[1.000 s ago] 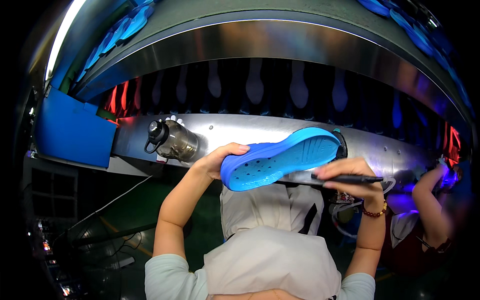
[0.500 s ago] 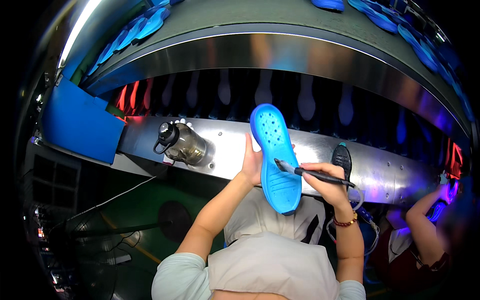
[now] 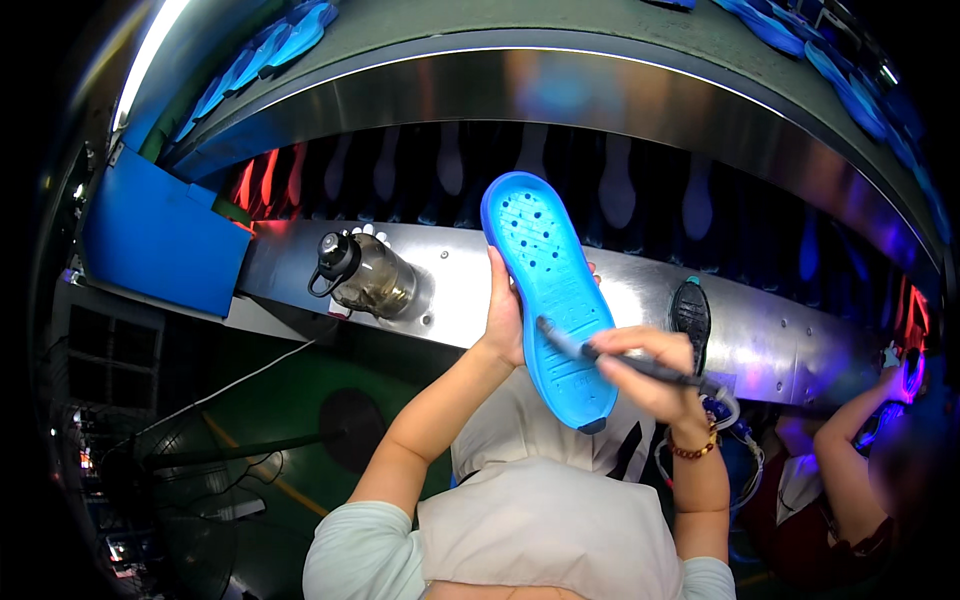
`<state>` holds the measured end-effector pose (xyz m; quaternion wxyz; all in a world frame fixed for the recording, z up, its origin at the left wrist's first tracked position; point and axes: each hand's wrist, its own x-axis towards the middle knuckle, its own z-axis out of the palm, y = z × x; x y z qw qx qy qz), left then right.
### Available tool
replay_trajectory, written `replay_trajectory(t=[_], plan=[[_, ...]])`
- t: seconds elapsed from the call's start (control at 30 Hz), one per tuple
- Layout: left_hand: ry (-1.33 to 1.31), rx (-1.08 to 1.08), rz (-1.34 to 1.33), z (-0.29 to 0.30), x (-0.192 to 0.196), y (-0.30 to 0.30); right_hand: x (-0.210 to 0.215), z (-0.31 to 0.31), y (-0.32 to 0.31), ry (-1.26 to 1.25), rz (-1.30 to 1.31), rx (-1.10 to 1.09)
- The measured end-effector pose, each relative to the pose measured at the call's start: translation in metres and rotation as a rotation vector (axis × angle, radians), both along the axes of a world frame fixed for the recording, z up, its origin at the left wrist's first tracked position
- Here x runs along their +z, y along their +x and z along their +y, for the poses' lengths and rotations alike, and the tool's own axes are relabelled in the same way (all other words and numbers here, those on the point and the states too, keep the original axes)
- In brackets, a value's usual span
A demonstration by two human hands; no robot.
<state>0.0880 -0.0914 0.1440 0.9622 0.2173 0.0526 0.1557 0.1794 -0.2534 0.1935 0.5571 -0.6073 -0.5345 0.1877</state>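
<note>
My left hand (image 3: 506, 318) grips a bright blue shoe sole (image 3: 537, 262) by its edge, thumb along the left side and fingertips showing at the right. The sole tilts with its hole-dotted end away from me and a small dark tip at the near end. In my right hand (image 3: 655, 378) is a black-handled brush (image 3: 640, 366) with a pale tube or cord running from its back end. Its bristles, smeared by motion, rest on or just over the sole's inner face near the middle. Beyond my right hand a black sole (image 3: 690, 318) lies on the metal ledge (image 3: 760, 345).
A dark translucent water bottle (image 3: 370, 280) stands on the ledge at left. Behind it, rows of soles hang in a dark recess (image 3: 470, 200) lit red at both ends. Blue soles (image 3: 270, 50) lie on the green upper belt (image 3: 480, 25). A co-worker's arm (image 3: 850, 450) reaches in at right.
The blue sole has risen slightly, its far end shifting up and left. The brush has moved left and a little toward me across the sole.
</note>
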Motion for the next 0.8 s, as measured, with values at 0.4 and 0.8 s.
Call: replay_trajectory(t=[0.4, 0.8], plan=[[0.098, 0.147, 0.005, 0.024, 0.025, -0.009, -0.001, -0.025, 0.0, -0.033, -0.074, 0.416], [0.166, 0.175, -0.171, -0.032, 0.052, -0.019, -0.018, -0.02, -0.023, 0.221, 0.782, -0.008]])
